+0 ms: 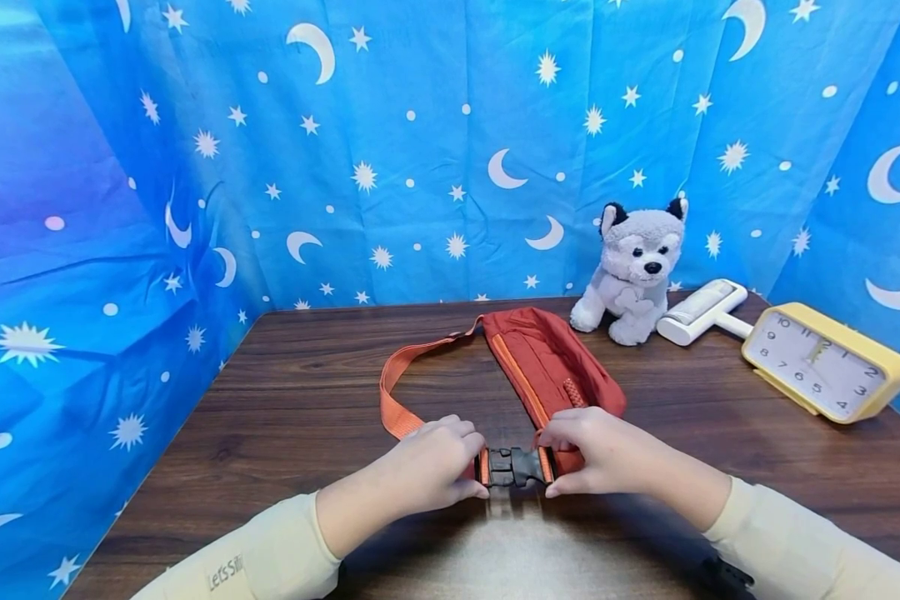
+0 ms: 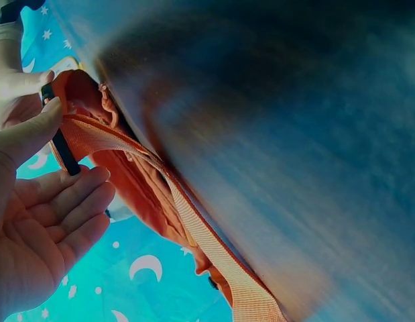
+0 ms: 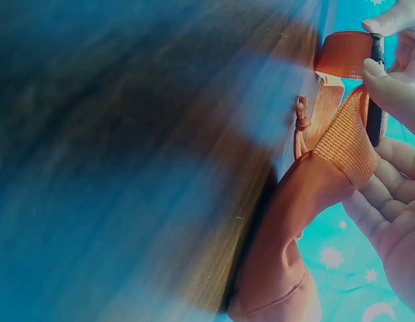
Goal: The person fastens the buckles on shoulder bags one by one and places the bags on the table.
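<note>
A rust-red waist bag point(image 1: 551, 358) lies on the table, its orange zip along the left side. Its orange strap point(image 1: 399, 379) curves out to the left and back toward my hands. The black side-release buckle point(image 1: 516, 467) stands upright just in front of the bag, its two halves together. My left hand point(image 1: 438, 462) pinches the buckle's left end between thumb and fingers, where the strap loops through. At the right end, my right hand point(image 1: 603, 454) pinches the other half beside the bag's corner. In the right wrist view, the short orange webbing point(image 3: 344, 144) meets the black buckle edge point(image 3: 376, 124).
A grey and white plush husky point(image 1: 637, 271) sits behind the bag to the right. Next to it lies a white lint roller point(image 1: 701, 312), and a yellow alarm clock point(image 1: 825, 362) stands at far right. A blue star-patterned cloth point(image 1: 420, 150) hangs around the wooden table point(image 1: 307, 375).
</note>
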Demonstrator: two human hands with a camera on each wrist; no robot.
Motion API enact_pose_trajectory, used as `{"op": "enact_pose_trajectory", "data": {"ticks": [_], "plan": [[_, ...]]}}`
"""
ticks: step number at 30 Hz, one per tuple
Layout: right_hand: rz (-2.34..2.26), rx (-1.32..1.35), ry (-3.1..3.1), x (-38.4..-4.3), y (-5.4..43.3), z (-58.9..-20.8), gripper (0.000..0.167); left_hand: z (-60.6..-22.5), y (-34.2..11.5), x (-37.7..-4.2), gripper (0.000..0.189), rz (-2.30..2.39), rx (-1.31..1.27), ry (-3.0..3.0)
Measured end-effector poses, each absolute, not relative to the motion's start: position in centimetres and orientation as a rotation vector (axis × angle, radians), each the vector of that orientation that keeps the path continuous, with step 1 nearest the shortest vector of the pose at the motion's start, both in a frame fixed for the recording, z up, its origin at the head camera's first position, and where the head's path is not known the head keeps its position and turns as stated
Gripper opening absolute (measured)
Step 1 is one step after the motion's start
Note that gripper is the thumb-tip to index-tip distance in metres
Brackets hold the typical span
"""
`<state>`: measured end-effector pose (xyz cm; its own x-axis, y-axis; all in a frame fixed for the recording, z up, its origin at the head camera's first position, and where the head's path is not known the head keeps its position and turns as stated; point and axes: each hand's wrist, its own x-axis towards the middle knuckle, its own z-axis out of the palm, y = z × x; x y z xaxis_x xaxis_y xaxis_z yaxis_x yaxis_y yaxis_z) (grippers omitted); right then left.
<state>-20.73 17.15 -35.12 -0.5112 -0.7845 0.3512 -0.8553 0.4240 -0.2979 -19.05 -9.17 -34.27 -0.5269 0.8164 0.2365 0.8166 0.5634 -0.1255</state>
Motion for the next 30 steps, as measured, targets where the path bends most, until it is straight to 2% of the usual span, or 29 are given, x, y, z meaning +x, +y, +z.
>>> {"op": "enact_pose_trajectory", "data": {"ticks": [30], "plan": [[0.666,1.504,-2.442,-20.91,16.79,-35.58,0.038,-33.94,-8.83,-19.0,0.038,0.055,-1.39,-2.54]]}}
